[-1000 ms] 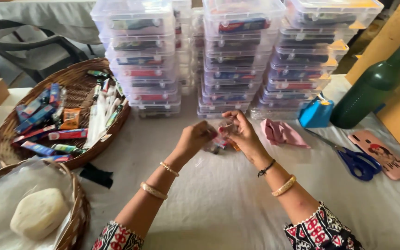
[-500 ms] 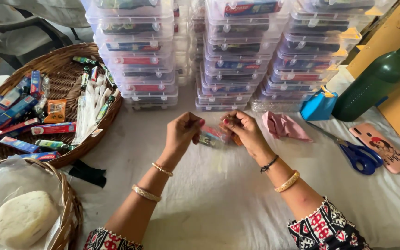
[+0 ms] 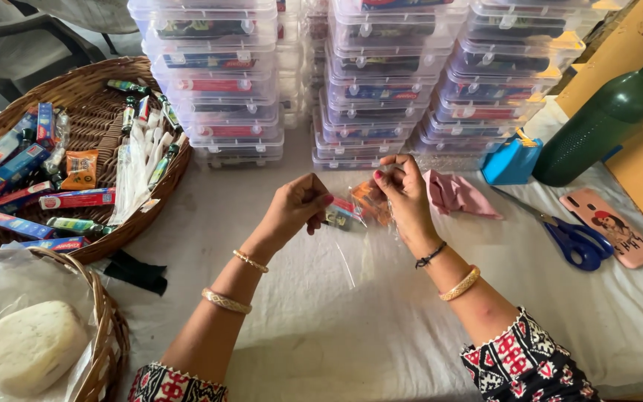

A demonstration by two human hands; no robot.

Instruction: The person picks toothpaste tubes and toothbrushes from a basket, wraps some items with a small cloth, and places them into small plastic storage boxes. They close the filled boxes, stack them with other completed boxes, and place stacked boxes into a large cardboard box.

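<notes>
My left hand and my right hand are raised together over a white tablecloth. Between them they hold a small clear plastic pouch with several small colourful items inside, an orange sachet among them. The left fingers pinch the pouch's left side. The right fingers grip its upper right edge. A clear flap of the plastic hangs down below the hands. Both wrists wear bangles.
Stacks of clear lidded boxes stand behind the hands. A wicker basket of tubes and sachets lies left; another basket holds a white lump. Right: pink cloth, blue tape dispenser, green bottle, blue scissors, pink phone.
The view has drifted slightly. Both hands stay together on the pouch, working it; the right hand has lifted a little at the pouch's upper edge.
</notes>
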